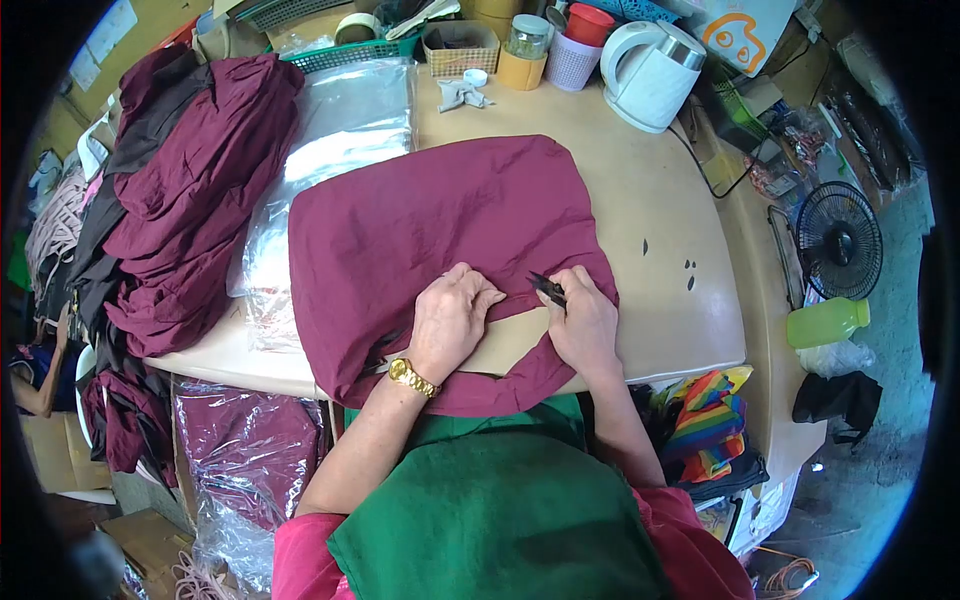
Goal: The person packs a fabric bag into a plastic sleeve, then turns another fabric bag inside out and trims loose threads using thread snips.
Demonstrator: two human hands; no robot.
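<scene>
A maroon cloth piece [440, 205], which looks like a bag or cover, lies spread on the table in front of me. Its near side forms a loop with an opening, and the tabletop shows through. My left hand [450, 312], with a gold watch on the wrist, rests on the cloth, its fingers pinching the edge of the opening. In my right hand [582, 325] are small black thread snips [546, 288], their points turned toward the left hand. The right hand sits at the cloth's right side, over the same edge.
A pile of maroon and black cloth [200, 200] hangs over the table's left side, beside clear plastic bags [350, 115]. Along the back stand baskets, a jar [527, 50] and a white kettle [650, 75] with its cord. Right of the table are a black fan [840, 240] and a green bottle [825, 323].
</scene>
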